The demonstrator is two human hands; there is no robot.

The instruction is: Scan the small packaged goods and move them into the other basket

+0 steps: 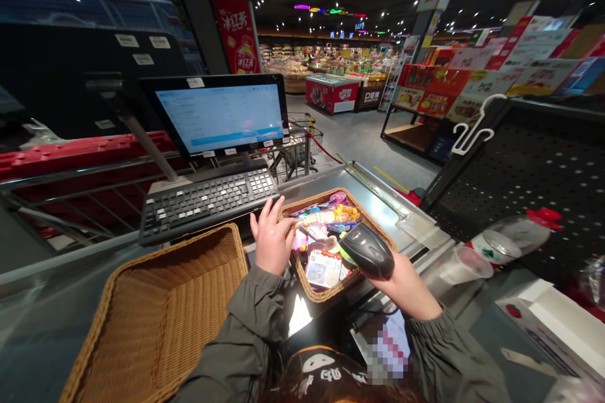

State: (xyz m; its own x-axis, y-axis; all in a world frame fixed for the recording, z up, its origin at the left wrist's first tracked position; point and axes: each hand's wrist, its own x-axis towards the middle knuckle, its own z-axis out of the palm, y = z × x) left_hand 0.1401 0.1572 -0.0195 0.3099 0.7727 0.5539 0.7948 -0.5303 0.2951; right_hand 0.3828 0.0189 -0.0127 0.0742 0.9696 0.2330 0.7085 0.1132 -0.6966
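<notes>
My left hand (273, 242) is closed in a pinch on one end of a colourful packaged item (326, 218) with orange and yellow parts; I cannot make out its exact kind. The item is held over a small wicker basket (317, 295) of mixed small packages, among them a white card pack (323, 267). In my right hand (404, 283) is a black handheld barcode scanner (366, 249), its head over the basket and turned towards the packaged item. My right fingers are mostly hidden beneath the scanner.
A larger wicker basket (203, 302) stands to the left. Behind it are a keyboard (208, 204) and a lit monitor (222, 114). To the right lie a red-capped plastic bottle (524, 233), a plastic cup (467, 264) and a white carton (558, 321). White hangers (475, 132) hang on a dark panel.
</notes>
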